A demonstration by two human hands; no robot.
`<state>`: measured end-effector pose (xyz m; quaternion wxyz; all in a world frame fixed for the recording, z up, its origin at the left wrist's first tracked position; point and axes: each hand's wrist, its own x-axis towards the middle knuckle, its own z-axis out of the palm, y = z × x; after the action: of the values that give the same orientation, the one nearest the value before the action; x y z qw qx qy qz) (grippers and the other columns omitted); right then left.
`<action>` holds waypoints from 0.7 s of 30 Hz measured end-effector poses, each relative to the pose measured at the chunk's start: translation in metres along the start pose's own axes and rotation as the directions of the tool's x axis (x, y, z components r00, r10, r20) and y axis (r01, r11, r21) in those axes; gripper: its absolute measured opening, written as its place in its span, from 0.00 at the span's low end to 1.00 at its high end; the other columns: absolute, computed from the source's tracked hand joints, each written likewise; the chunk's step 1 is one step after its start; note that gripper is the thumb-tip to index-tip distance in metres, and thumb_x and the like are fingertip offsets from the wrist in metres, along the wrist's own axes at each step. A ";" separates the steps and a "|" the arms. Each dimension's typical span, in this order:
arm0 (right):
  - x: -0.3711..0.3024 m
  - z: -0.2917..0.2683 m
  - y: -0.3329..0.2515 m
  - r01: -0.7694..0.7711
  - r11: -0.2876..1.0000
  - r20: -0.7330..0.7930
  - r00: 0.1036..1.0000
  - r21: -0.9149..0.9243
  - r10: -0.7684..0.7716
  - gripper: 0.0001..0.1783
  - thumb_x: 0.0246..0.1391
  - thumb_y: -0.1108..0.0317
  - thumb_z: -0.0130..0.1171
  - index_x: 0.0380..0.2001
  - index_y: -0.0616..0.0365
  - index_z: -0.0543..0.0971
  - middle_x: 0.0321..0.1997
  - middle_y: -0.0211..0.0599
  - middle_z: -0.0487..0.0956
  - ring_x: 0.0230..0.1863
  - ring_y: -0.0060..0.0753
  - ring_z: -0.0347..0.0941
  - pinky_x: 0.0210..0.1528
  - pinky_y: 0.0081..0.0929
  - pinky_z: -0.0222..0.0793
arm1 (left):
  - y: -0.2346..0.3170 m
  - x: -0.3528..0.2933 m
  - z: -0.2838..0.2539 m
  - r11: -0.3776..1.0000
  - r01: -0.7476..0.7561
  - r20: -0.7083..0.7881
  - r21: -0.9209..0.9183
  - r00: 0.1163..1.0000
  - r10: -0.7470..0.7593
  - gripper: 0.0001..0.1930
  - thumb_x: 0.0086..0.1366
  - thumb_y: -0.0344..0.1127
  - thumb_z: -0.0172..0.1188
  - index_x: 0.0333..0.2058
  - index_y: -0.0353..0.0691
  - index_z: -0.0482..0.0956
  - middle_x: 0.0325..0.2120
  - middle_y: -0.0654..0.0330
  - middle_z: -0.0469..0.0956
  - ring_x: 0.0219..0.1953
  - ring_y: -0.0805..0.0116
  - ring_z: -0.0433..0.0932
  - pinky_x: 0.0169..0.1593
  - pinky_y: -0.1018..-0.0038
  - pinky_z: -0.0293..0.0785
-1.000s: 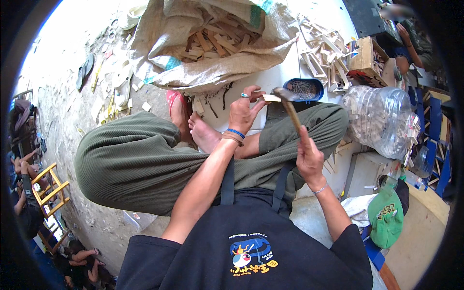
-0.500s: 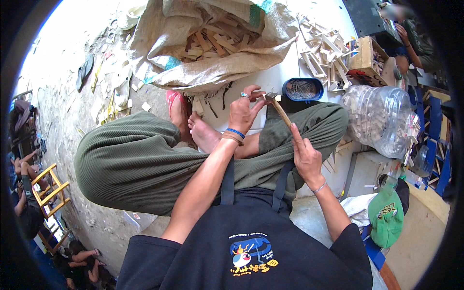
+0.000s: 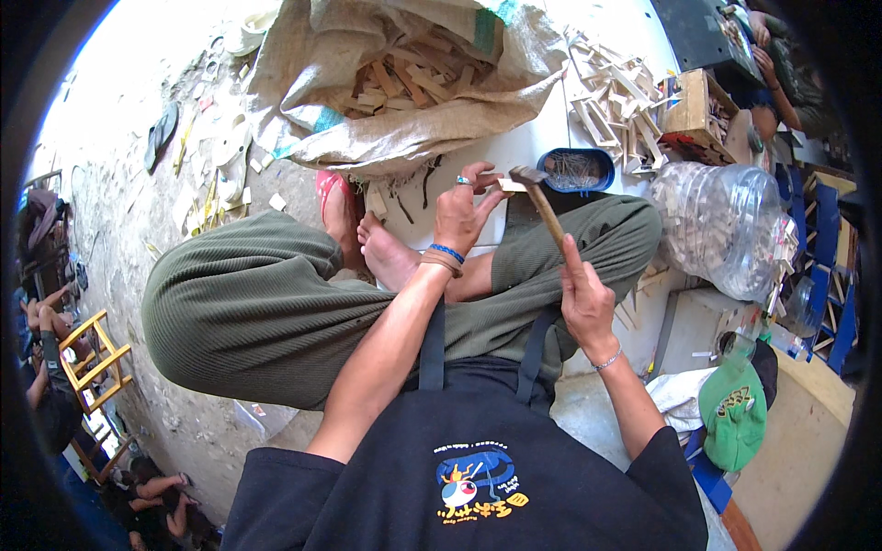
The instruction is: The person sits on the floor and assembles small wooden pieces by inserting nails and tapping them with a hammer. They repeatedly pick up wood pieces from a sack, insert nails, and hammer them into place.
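My right hand (image 3: 586,298) is closed round the lower end of a hammer (image 3: 549,219), its index finger stretched along the wooden handle. The metal head is beside a small pale wood piece (image 3: 512,185). Thumb and fingers of my left hand (image 3: 462,213) pinch that piece over the white tiles, in front of my bare foot (image 3: 390,253). Whether a nail stands in the wood is too small to tell. Just right of the hammer head, a blue oval tub (image 3: 576,172) holds many loose nails.
A woven sack (image 3: 413,138) of wood offcuts lies ahead. Joined wood strips (image 3: 620,96) are heaped at the far right, near a wooden box (image 3: 695,115). A large clear plastic bottle (image 3: 717,230) full of small pieces and a green cap (image 3: 735,409) are at right. Other people sit around.
The hammer head has shifted slightly right and up, off the wood piece, which shows more now. My right hand moved a little with it. My left hand stays in place.
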<state>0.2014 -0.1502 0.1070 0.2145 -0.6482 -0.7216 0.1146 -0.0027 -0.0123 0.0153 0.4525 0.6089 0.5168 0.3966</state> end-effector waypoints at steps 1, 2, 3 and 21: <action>0.000 0.000 0.000 0.013 0.999 -0.063 0.998 0.050 -0.010 0.39 0.65 0.71 0.62 0.77 0.33 0.64 0.24 0.36 0.68 0.18 0.43 0.69 0.22 0.43 0.69 | 0.000 0.000 0.001 1.000 0.009 0.005 -0.005 1.000 -0.008 0.24 0.65 0.34 0.73 0.55 0.39 0.73 0.44 0.53 0.88 0.47 0.60 0.89 0.49 0.68 0.85; 0.000 0.000 0.000 0.027 0.997 -0.087 0.996 0.066 -0.022 0.39 0.65 0.70 0.62 0.76 0.33 0.64 0.24 0.36 0.68 0.18 0.43 0.69 0.22 0.43 0.69 | -0.001 0.000 0.001 1.000 -0.001 0.006 0.004 1.000 0.001 0.24 0.65 0.34 0.73 0.55 0.39 0.73 0.44 0.53 0.88 0.47 0.60 0.89 0.50 0.68 0.85; 0.000 0.000 0.000 0.049 0.995 -0.116 0.993 0.087 -0.039 0.39 0.66 0.70 0.61 0.76 0.33 0.64 0.24 0.36 0.68 0.17 0.43 0.69 0.22 0.43 0.69 | -0.002 0.000 0.001 1.000 -0.002 0.012 0.013 1.000 0.002 0.24 0.65 0.34 0.72 0.55 0.39 0.73 0.44 0.53 0.88 0.47 0.60 0.89 0.50 0.68 0.85; -0.003 0.001 -0.002 -0.026 0.993 0.123 0.992 -0.115 0.040 0.39 0.65 0.70 0.62 0.76 0.33 0.65 0.24 0.38 0.68 0.17 0.41 0.69 0.22 0.42 0.69 | -0.002 0.003 0.002 0.999 -0.041 -0.008 -0.017 0.999 0.040 0.25 0.64 0.32 0.73 0.56 0.39 0.73 0.44 0.52 0.88 0.45 0.59 0.89 0.48 0.68 0.85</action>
<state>0.1994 -0.1532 0.1069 0.1301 -0.6627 -0.7281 0.1174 -0.0007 -0.0100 0.0129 0.4475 0.6139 0.5028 0.4123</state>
